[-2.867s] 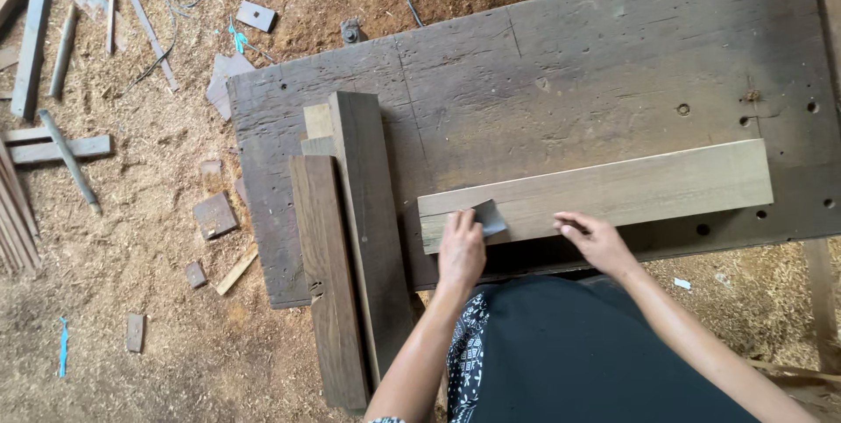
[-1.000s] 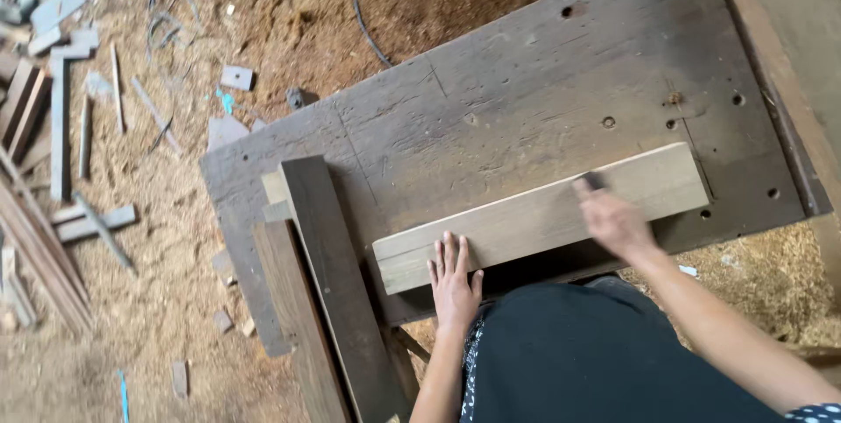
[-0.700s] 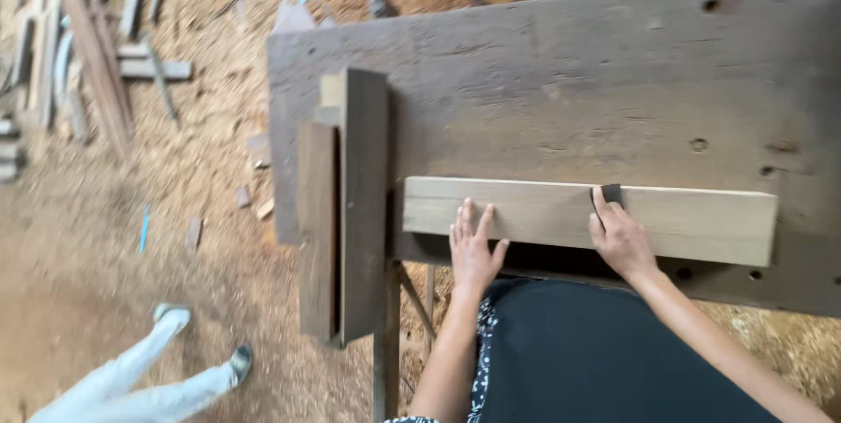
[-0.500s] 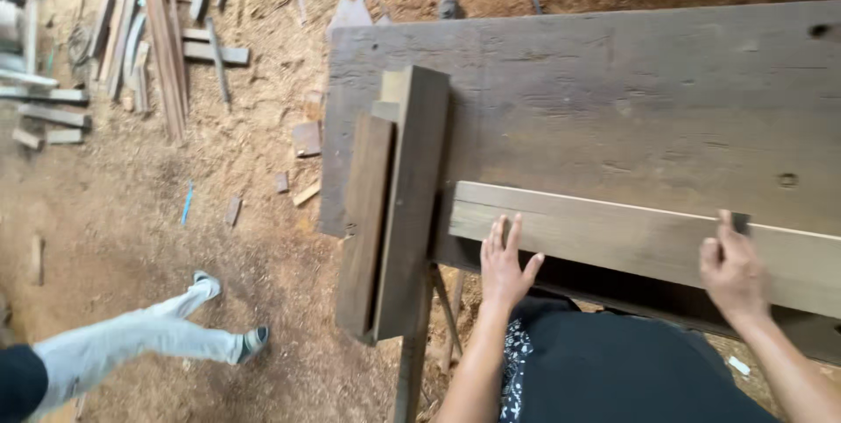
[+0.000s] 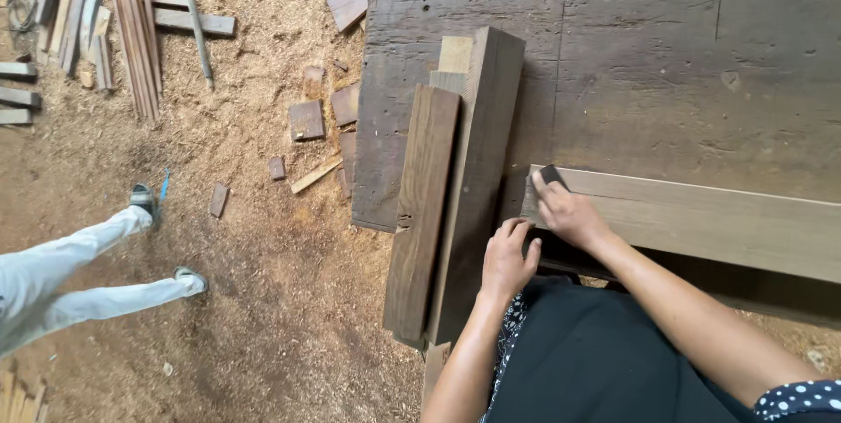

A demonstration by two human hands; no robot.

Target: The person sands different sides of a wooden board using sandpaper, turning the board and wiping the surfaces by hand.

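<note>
— Lying across the near side of the dark table (image 5: 631, 64), the pale plank (image 5: 701, 222) has its left end just beside the stacked dark boards (image 5: 455, 186). How much of it shows?

— Only part. Its right end runs out of the picture, and its near edge is partly covered by the right forearm. The right hand (image 5: 568, 213) lies on the plank's left end, fingers curled around a small dark block (image 5: 550, 176); only the block's far corner pokes out past the fingertips, so what it is stays hard to tell.

— And the left hand (image 5: 510, 257)?

— It sits at the table's near edge, between the stacked boards and the plank's end, fingers loosely bent and holding nothing. Whether the fingertips touch the plank or only the shadowed edge below it, I cannot tell.

— What changed from half a second ago?

— The right hand was far out along the plank toward the right then; now it has come all the way to the left end, close to the left hand. The left hand was flat and spread on the plank; now it has slipped off toward the near edge.

— Anything round about?

— On the sawdust floor (image 5: 263, 300) to the left lie wood offcuts (image 5: 307, 118) and long slats (image 5: 136, 29). Another person's pale trouser legs (image 5: 79, 274) cross at the left, cut off above the knee, farther left than before.
</note>
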